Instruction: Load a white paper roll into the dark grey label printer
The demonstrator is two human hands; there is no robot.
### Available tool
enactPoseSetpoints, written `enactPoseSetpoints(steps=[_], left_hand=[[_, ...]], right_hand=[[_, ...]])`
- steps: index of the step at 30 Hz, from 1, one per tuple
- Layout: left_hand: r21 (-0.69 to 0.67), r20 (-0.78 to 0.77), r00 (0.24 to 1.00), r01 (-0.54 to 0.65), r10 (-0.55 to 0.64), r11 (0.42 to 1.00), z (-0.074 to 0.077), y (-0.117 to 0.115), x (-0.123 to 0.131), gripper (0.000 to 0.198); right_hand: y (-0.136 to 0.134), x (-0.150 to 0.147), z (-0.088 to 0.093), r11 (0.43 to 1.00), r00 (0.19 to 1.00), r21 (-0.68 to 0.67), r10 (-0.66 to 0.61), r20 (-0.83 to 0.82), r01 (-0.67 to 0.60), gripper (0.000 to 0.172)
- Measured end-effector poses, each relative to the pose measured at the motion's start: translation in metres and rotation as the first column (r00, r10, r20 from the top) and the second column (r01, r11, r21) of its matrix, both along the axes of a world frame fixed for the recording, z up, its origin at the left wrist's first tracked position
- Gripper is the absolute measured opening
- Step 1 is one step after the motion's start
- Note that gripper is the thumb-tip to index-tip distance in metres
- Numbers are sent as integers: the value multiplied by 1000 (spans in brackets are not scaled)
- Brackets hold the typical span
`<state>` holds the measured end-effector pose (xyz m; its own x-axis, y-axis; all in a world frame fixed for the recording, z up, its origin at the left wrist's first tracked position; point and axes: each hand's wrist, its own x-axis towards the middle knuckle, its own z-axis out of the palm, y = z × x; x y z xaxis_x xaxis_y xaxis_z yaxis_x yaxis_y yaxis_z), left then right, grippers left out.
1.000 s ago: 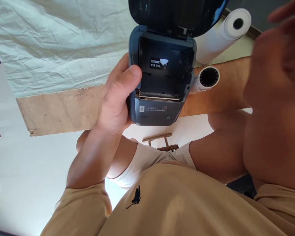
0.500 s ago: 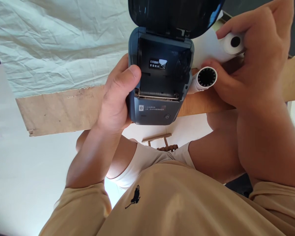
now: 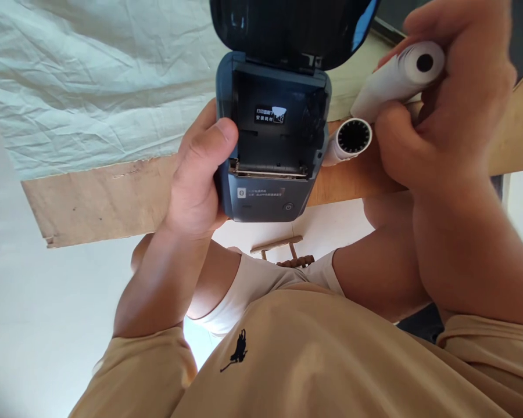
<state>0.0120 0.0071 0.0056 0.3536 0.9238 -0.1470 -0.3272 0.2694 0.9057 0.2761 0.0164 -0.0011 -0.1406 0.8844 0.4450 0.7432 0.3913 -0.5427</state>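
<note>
I have the left hand (image 3: pixel 199 177) gripping the printer (image 3: pixel 272 136) by its side, lid (image 3: pixel 287 29) raised beyond. My right hand (image 3: pixel 459 110) is wrapped around a white roll (image 3: pixel 398 78); a hollow tube (image 3: pixel 336 150) sits on the desk (image 3: pixel 102 203), just left of that hand.

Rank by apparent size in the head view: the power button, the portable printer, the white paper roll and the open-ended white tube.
1. Portable printer
2. White paper roll, partly covered by the right hand
3. Open-ended white tube
4. Power button
</note>
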Motion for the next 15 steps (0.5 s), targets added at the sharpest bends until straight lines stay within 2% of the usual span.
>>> enactPoseSetpoints(steps=[4, 6, 8, 10, 12, 14, 15], left_hand=[[-22, 12, 1000, 10, -10, 1000, 1, 1, 1, 22], [-22, 13, 1000, 8, -7, 1000, 1, 1, 1, 24], [-9, 8, 1000, 12, -12, 1000, 0, 1, 0, 23], [10, -2, 1000, 24, -24, 1000, 0, 1, 0, 22], [29, -9, 1000, 29, -29, 999, -1, 1, -1, 21], [41, -10, 1000, 30, -30, 999, -1, 1, -2, 21], [42, -9, 1000, 28, -28, 999, -2, 1, -2, 21]], right_hand=[[-3, -3, 3, 995, 985, 49, -96, 140, 90, 41], [-4, -3, 4, 996, 993, 24, -84, 79, 82, 48], [-4, -2, 5, 999, 999, -26, -27, -29, 26, 62], [-4, 0, 5, 999, 998, -42, 30, -55, -32, 71], [-4, 4, 3, 998, 998, -32, 57, 41, -56, 64], [-2, 8, 0, 999, 991, 20, 40, 125, -43, 52], [-1, 9, -1, 999, 990, 41, 17, 141, -23, 51]])
